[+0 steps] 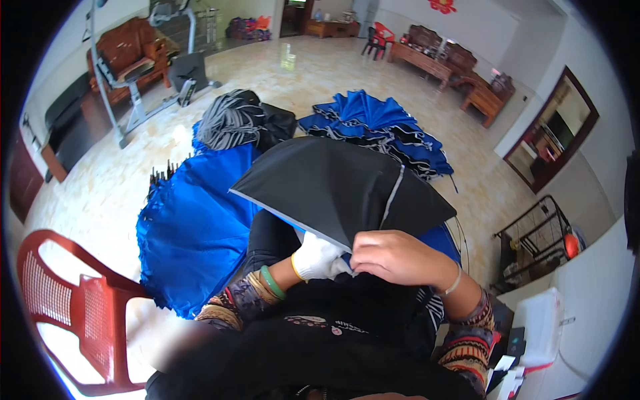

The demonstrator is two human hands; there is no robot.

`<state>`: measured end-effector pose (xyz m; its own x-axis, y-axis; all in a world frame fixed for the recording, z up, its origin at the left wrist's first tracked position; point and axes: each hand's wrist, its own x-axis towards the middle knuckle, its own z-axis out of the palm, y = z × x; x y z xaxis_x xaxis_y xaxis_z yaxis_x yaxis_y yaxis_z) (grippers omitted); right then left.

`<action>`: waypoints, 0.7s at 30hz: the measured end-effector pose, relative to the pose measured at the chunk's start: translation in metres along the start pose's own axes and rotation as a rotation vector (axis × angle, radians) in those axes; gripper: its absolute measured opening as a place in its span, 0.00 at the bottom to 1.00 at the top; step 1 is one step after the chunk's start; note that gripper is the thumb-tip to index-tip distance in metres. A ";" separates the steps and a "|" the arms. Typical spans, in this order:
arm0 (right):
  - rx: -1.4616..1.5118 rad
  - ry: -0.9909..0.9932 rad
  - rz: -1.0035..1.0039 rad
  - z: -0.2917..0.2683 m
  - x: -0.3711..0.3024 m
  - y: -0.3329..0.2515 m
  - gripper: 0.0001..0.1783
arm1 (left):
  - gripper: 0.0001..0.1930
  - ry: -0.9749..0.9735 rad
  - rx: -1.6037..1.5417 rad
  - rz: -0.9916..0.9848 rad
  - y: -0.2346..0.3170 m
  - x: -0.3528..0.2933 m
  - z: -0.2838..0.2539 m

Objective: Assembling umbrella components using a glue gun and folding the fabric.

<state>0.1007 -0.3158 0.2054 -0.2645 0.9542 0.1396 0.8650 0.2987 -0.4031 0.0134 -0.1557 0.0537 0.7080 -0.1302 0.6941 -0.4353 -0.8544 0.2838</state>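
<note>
A black umbrella canopy (320, 177) with a pale grey edge strip spreads over my lap, and a bit of blue shows under its near edge. My left hand (319, 259), in a white glove, is closed on that near edge from below. Right beside it, my bare right hand (403, 261) pinches the same edge with thumb and fingers. The two hands nearly touch, and what lies between the fingertips is too small to make out. At my left lies a wide stack of blue canopy cloth (193, 230) with dark rod tips along its far side.
Beyond my lap lie a black bundle with grey stripes (233, 123) and a pile of blue canopies with black-and-white edges (387, 130). A red plastic chair (87, 320) stands at left. At right are a black metal rack (533, 240) and a white plastic box (539, 327).
</note>
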 end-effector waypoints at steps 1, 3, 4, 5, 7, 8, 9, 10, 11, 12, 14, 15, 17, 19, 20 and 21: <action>-0.073 0.073 0.010 0.002 -0.002 -0.005 0.06 | 0.25 0.153 -0.005 -0.009 0.002 0.001 0.002; -0.146 0.110 0.020 0.007 -0.007 -0.018 0.06 | 0.25 0.155 0.007 -0.018 0.005 0.003 -0.001; -0.224 0.158 0.049 0.010 -0.009 -0.024 0.06 | 0.25 0.151 0.003 -0.013 0.006 0.004 -0.003; -0.300 0.211 0.087 0.013 -0.010 -0.029 0.06 | 0.25 0.140 -0.007 -0.003 0.007 0.004 -0.004; -0.364 0.228 0.065 0.017 -0.010 -0.033 0.07 | 0.25 0.130 -0.019 -0.016 0.004 0.003 0.000; -0.436 0.248 0.046 0.018 -0.009 -0.035 0.07 | 0.24 0.122 -0.034 -0.023 0.002 0.002 0.003; -0.508 0.267 0.028 0.020 -0.009 -0.036 0.07 | 0.24 0.115 -0.048 -0.030 0.001 0.001 0.005; -0.506 0.267 0.025 0.020 -0.010 -0.037 0.07 | 0.24 0.115 -0.046 -0.032 0.003 0.002 0.004; -0.514 0.272 0.019 0.019 -0.011 -0.037 0.07 | 0.23 0.123 -0.029 -0.029 0.006 0.003 0.003; -0.524 0.276 0.014 0.019 -0.012 -0.037 0.08 | 0.23 0.132 -0.012 -0.026 0.009 0.004 0.001; -0.535 0.279 0.005 0.018 -0.014 -0.038 0.08 | 0.22 0.144 0.006 -0.023 0.013 0.007 -0.002; -0.503 0.288 0.016 0.018 -0.015 -0.040 0.08 | 0.22 0.121 0.009 -0.033 0.016 0.008 -0.005; -0.440 0.306 0.039 0.018 -0.017 -0.042 0.08 | 0.21 0.074 0.013 -0.053 0.019 0.010 -0.007; -0.500 0.308 0.025 0.022 -0.016 -0.044 0.08 | 0.20 0.085 0.003 -0.057 0.018 0.010 -0.005; -0.559 0.312 0.013 0.024 -0.015 -0.045 0.08 | 0.20 0.093 -0.007 -0.060 0.018 0.009 -0.004; -0.618 0.316 0.000 0.025 -0.015 -0.045 0.09 | 0.20 0.102 -0.017 -0.064 0.017 0.008 -0.004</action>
<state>0.0544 -0.3431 0.1987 -0.2093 0.8764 0.4337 0.9739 0.1468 0.1732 0.0097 -0.1695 0.0671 0.6748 -0.0227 0.7376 -0.4005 -0.8508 0.3402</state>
